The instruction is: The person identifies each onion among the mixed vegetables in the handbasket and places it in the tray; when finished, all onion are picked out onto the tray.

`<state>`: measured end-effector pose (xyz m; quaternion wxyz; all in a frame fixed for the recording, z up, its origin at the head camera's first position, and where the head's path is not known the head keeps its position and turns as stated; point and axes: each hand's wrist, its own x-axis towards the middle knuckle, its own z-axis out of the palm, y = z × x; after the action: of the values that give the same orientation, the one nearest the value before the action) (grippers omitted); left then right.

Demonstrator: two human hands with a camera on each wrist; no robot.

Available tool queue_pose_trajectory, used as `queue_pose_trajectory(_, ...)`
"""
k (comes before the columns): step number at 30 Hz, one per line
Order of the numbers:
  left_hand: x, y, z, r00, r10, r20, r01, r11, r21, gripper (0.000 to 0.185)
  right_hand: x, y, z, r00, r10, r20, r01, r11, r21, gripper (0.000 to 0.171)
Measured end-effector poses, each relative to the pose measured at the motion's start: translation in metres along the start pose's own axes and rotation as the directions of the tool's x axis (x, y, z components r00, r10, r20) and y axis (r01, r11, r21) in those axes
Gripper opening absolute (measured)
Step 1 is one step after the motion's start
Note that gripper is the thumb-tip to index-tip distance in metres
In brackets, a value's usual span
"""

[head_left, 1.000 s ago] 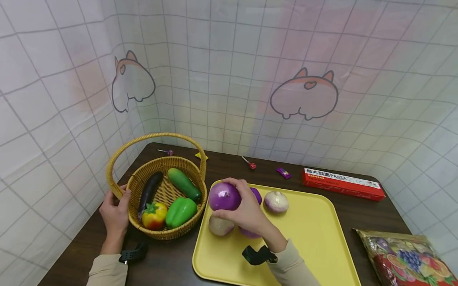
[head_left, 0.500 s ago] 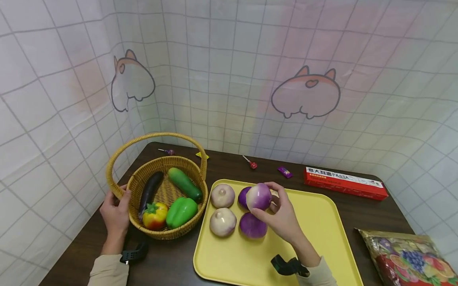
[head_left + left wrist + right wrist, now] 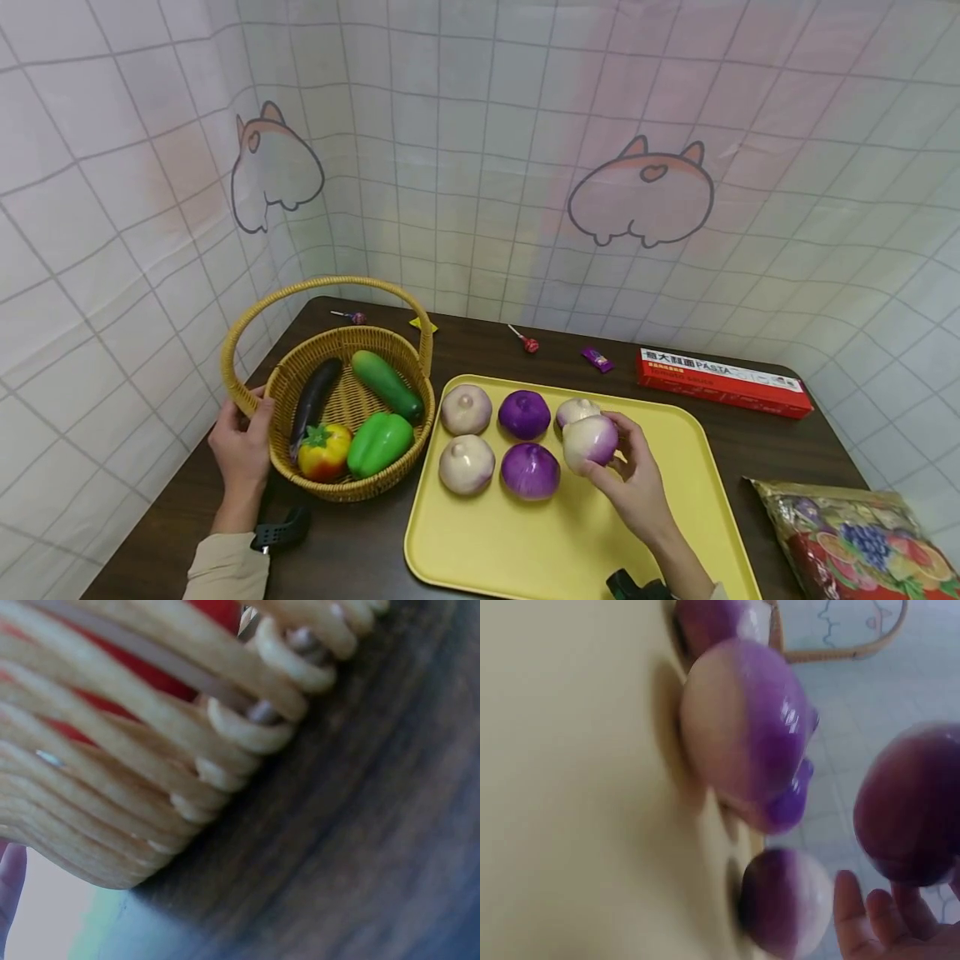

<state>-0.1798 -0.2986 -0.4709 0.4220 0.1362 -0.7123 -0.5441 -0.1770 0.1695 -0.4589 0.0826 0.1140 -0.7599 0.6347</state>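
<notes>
In the head view my right hand (image 3: 637,487) pinches a purple-and-white onion (image 3: 588,443) between thumb and fingers, raised over the yellow tray (image 3: 517,550). The right wrist view has this onion at the right, above the fingers (image 3: 847,904). Several more onions stand on the tray: two pale ones at its left, two deep purple ones (image 3: 530,471) beside them, and a pale one (image 3: 576,408) partly hidden behind the held onion. My left hand (image 3: 242,446) grips the side of the wicker basket (image 3: 360,492) where the handle meets the rim. Its wrist view shows mostly basket weave.
Inside the basket lie an eggplant (image 3: 315,400), a cucumber (image 3: 386,385), a green pepper (image 3: 380,445) and a red-yellow fruit (image 3: 325,454). Behind the tray are lollipops (image 3: 529,343), wrapped candies (image 3: 597,359) and a pasta box (image 3: 723,383). A printed bag (image 3: 858,542) lies at right.
My right hand has carried the onion rightward, from above the tray's left side to near the pale onion at the back, and turned it. The left hand and basket have stayed in place.
</notes>
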Motion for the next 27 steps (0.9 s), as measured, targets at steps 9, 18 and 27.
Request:
queue_pose_trajectory(9, 0.0, 0.001, -0.001, 1.0, -0.006, -0.002, 0.006, 0.999, 0.033, 0.024, -0.015, 0.022, -0.032, 0.998, 0.045, 0.036, -0.044, 0.999, -0.012, 0.072)
queue_pose_trajectory(18, 0.0, -0.002, 0.0, 1.0, -0.003, 0.004, 0.003, 1.0, 0.004, 0.026, -0.022, 0.038, -0.047, 0.988, 0.08, 0.132, -0.034, 0.947, -0.32, 0.072)
queue_pose_trajectory(27, 0.007, -0.032, 0.0, 1.0, -0.015, -0.002, 0.015, 0.999, 0.046, 0.024, -0.021, 0.042, -0.042, 0.978, 0.147, 0.146, -0.08, 0.919, -0.387, 0.075)
